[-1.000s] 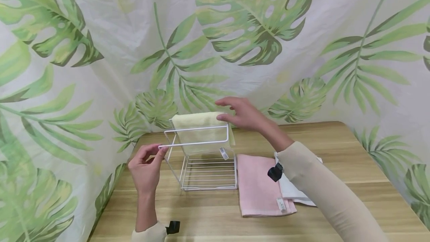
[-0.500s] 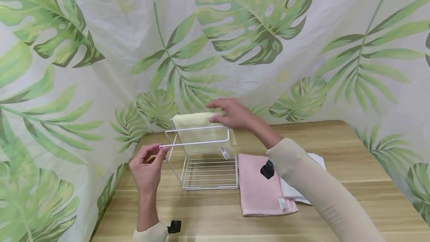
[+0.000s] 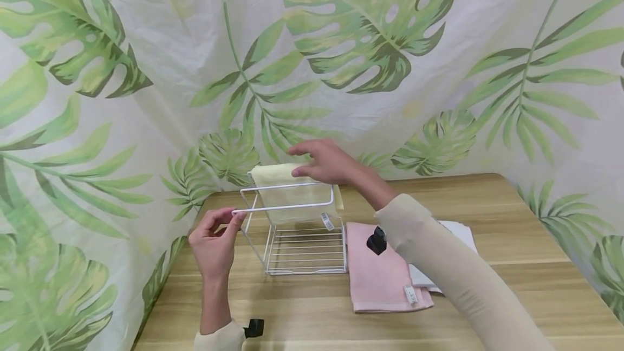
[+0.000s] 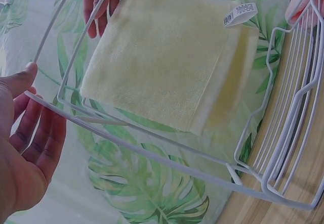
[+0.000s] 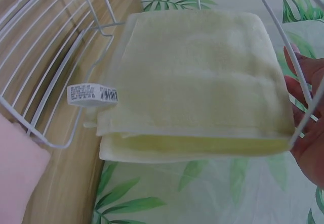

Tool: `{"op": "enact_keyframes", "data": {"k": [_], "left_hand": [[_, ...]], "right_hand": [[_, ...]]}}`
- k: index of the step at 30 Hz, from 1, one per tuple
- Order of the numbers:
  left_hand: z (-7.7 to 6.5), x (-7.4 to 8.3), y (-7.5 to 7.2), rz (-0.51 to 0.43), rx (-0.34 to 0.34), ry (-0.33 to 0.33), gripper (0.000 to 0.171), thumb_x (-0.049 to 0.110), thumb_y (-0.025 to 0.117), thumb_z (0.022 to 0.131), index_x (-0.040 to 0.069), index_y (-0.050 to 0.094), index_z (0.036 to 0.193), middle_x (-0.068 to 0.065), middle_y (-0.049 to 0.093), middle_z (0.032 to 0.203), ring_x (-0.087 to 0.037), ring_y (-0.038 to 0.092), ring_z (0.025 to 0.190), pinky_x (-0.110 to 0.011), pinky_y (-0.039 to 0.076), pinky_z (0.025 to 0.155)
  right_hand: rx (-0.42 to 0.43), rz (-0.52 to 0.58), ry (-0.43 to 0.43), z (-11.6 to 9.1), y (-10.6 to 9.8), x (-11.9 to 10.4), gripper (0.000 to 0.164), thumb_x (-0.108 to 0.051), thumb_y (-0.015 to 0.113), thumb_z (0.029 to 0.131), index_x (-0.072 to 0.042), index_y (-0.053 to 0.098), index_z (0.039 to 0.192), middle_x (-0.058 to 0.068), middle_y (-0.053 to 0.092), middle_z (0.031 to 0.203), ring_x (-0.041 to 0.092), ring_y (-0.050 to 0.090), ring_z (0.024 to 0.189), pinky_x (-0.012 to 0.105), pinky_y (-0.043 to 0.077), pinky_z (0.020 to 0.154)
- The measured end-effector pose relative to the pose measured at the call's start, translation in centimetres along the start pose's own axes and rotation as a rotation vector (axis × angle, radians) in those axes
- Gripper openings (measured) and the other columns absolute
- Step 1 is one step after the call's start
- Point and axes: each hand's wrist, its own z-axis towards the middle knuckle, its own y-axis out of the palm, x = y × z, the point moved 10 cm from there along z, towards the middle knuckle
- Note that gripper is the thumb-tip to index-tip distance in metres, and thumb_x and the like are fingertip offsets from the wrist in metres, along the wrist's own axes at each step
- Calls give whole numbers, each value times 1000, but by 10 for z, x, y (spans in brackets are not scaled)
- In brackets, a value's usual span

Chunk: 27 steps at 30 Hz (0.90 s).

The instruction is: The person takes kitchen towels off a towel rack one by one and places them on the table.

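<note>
A white wire rack (image 3: 283,209) stands on the table, with a pale yellow towel (image 3: 287,197) folded over its rear top bar. My left hand (image 3: 214,242) pinches the front left corner of the rack's upper frame between thumb and fingers. At the towel's upper right edge is my right hand (image 3: 329,161), its thumb in front and its fingers stretched out above, with a gap between them. Whether the right fingertips touch the cloth cannot be told. A white label (image 5: 93,93) sticks out from the towel's side in the right wrist view.
Right of the rack lies a folded pink towel (image 3: 377,280) with a label. A white towel (image 3: 458,232) lies partly beneath the right sleeve. The wooden tabletop (image 3: 292,313) ends against a leaf-printed curtain (image 3: 341,42) behind.
My right hand has moved left along the towel's top edge. My left hand keeps its grip on the rack corner, and the rack and towels stay in place.
</note>
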Motion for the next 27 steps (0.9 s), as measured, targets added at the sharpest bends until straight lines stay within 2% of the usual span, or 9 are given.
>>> {"op": "enact_keyframes", "data": {"k": [6,14,20,27], "left_hand": [[0,0,3,-2,-2,-4,18,-4,88,85,-9,78,100,16,74,86,0,71,75,-10,59,62],[1,1,4,-12,-5,7,17,-4,88,85,-7,79,99,16,74,86,0,71,75,-11,59,61],[0,1,3,-21,-8,12,16,-5,87,85,-8,78,99,15,75,87,0,71,75,-11,59,61],[0,0,0,-2,-7,4,17,-5,87,85,-7,79,99,16,74,87,0,71,76,-11,59,61]], "right_hand": [[-25,-1,28,5,11,4,53,-32,78,101,-13,64,149,6,68,149,24,63,141,42,50,122],[-30,-19,84,4,13,11,49,-34,78,100,-13,69,143,4,72,144,24,65,138,42,53,119],[56,-59,96,6,9,12,31,-28,80,98,-16,80,127,0,80,126,20,75,122,40,59,110],[163,-93,53,2,2,3,20,-24,80,98,-19,84,117,-2,83,115,16,80,101,39,64,92]]}}
